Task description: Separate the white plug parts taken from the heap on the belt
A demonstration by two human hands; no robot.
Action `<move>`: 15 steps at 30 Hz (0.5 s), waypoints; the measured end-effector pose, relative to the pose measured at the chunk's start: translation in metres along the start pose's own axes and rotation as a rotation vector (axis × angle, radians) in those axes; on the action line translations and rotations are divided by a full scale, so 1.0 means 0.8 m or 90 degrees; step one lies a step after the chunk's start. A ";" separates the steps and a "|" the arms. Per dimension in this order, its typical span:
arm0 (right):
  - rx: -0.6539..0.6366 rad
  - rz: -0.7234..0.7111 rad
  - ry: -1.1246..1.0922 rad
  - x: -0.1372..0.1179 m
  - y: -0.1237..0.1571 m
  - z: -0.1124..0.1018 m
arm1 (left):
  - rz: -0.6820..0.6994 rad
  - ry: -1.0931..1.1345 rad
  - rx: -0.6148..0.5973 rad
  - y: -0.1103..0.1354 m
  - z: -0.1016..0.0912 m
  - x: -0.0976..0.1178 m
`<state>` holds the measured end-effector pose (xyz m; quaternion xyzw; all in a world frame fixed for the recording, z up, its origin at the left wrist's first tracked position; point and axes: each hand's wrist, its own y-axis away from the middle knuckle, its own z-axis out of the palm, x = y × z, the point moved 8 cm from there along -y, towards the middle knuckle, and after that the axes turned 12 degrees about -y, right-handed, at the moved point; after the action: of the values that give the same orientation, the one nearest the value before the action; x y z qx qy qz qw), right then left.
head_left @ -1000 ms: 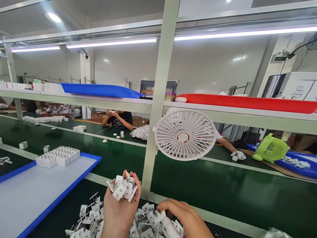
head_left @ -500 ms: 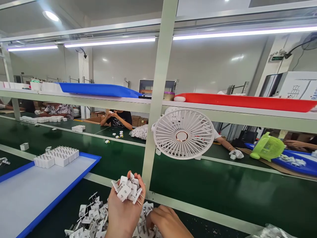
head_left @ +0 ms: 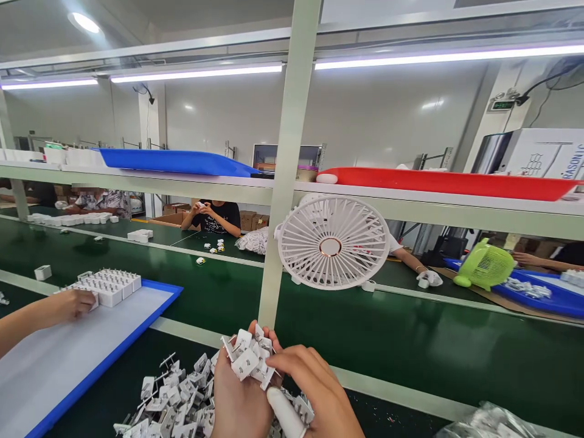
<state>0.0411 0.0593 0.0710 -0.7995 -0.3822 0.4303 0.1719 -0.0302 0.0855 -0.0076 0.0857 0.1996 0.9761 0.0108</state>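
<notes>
My left hand [head_left: 241, 395] is palm up, fingers curled round a handful of white plug pieces [head_left: 246, 360] with metal pins. Against the right side of that handful is my right hand [head_left: 314, 383], its index finger and thumb closing on a white plug piece [head_left: 268, 378] at the edge. A white cover wraps the right thumb. Below and left of my hands lies a loose pile of the same plug pieces [head_left: 176, 398] on the dark green surface; part of the pile is hidden behind my hands.
At left, a blue-rimmed tray [head_left: 104, 353] bears rows of white blocks [head_left: 112, 286] with pins; another person's hand [head_left: 68, 307] is on them. A post [head_left: 292, 121] with a white fan [head_left: 333, 243] stands ahead. A clear plastic bag [head_left: 488, 423] lies at lower right.
My right hand has risen from the pile to the handful in my left hand. My left hand has shifted slightly right. Another person's hand has come in at the left tray.
</notes>
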 end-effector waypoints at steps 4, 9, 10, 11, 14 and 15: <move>0.025 0.009 0.020 0.007 0.002 0.003 | 0.007 -0.005 0.004 0.002 -0.002 -0.002; -0.023 -0.002 0.011 0.005 0.002 0.000 | 0.003 -0.010 0.006 0.002 -0.001 -0.001; -0.033 -0.002 0.015 0.005 0.002 -0.002 | 0.003 -0.009 0.010 0.002 -0.001 0.000; -0.038 -0.002 0.020 0.005 0.002 -0.003 | 0.001 -0.008 0.013 0.003 -0.001 0.000; -0.026 -0.006 0.033 0.005 0.002 -0.006 | -0.009 -0.013 0.016 0.005 0.000 -0.003; -0.014 -0.005 0.028 0.005 0.002 -0.007 | -0.012 -0.017 0.017 0.006 0.000 -0.004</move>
<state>0.0478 0.0613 0.0710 -0.8090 -0.3861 0.4078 0.1735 -0.0271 0.0813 -0.0061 0.0972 0.2136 0.9718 0.0218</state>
